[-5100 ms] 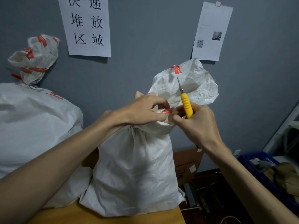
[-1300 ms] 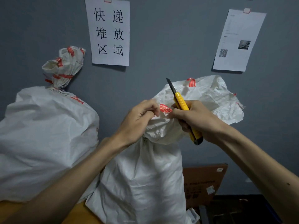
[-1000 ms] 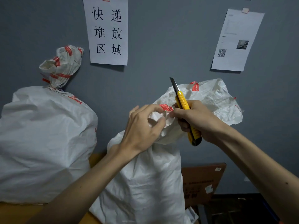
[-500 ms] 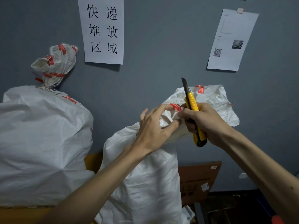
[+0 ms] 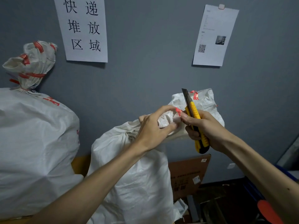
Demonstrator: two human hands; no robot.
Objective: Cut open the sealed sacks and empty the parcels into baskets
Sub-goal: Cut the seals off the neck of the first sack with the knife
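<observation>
At sack neck, left hand fingers pinch bunched fabric; right hand grips yellow knife, blade up.

My left fingers pinch the white sack by its red-taped neck; my right fingers grip the yellow knife, blade up. Another tied sack sits farther left.

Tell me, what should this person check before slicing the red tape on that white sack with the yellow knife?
1. Left hand grips the white woven sack's bunched neck: ok.
2. Right hand holds the yellow utility knife: ok.
3. Blade extended, pointing up, apart from the left fingers: ok.
4. Red tape strip at the neck already severed: cannot tell.
5. Basket ready for parcels: cannot tell, none plainly in view.
</observation>
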